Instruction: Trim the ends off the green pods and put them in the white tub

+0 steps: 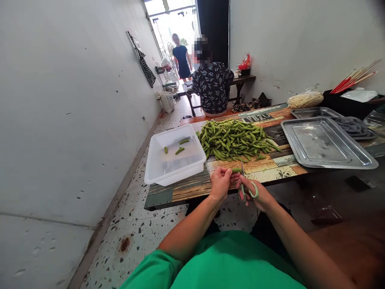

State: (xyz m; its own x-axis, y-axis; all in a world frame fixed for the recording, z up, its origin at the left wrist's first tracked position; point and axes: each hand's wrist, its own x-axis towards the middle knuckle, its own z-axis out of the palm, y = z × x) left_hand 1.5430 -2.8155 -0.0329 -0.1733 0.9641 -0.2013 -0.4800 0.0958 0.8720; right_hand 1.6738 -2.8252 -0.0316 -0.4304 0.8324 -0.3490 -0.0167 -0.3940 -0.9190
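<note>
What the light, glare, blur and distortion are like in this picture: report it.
Head view: the far doorway is blown out nearly to white; head view: the metal tray catches soft glare; head view: the left wall leans, as with a wide lens; head view: a dark smudge blurs the top right corner; head view: the green pods look fairly crisp.

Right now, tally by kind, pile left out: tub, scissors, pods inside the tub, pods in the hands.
White tub: 1
Scissors, in the right hand: 1
Pods inside the tub: 3
Held pod, in the left hand: 1
Total: 6
</note>
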